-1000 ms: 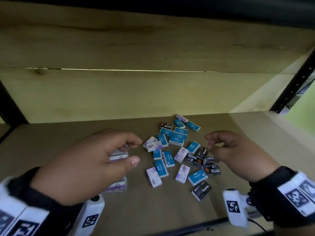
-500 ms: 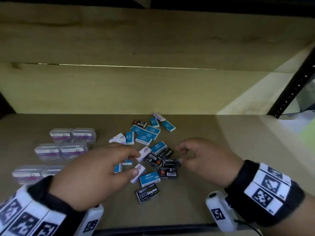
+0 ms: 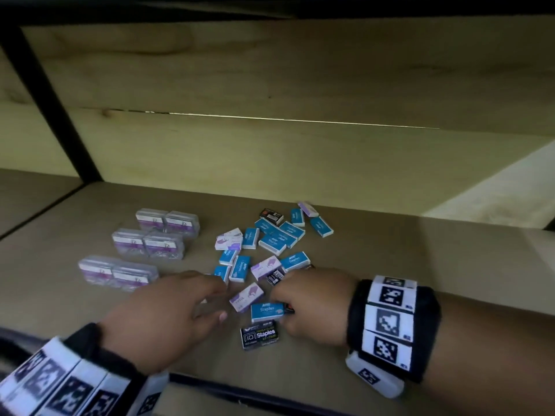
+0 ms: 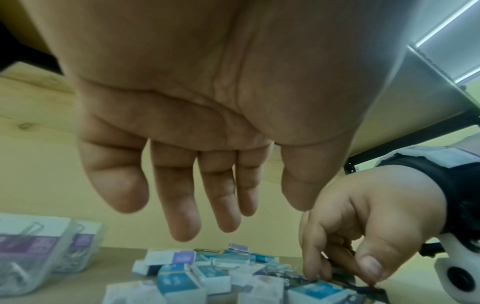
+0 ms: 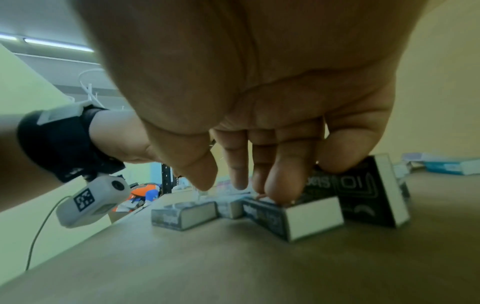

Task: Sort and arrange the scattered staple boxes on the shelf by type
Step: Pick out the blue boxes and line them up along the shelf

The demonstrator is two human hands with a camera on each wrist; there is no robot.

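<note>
Blue, white-purple and black staple boxes lie jumbled mid-shelf. My right hand (image 3: pixel 279 298) is domed over the near right of the pile. Its fingertips (image 5: pixel 279 195) come down on a black staple box (image 5: pixel 272 218), with the thumb on the other side, and the little finger leans on a tilted black box (image 5: pixel 363 197). My left hand (image 3: pixel 220 301) hovers just left of a white-purple box (image 3: pixel 247 297), fingers relaxed, holding nothing (image 4: pixel 207 216). A blue box (image 3: pixel 267 310) and another black box (image 3: pixel 259 336) lie between the hands.
Several clear plastic cases with purple labels (image 3: pixel 147 244) stand in paired rows on the left of the shelf (image 3: pixel 390 265). A black upright post (image 3: pixel 51 100) rises at the far left. A wooden back wall closes the shelf. The front edge lies under my wrists.
My left hand has moved right from the clear cases to the pile. My right hand has lowered onto the black boxes. The view has shifted, showing the cases.
</note>
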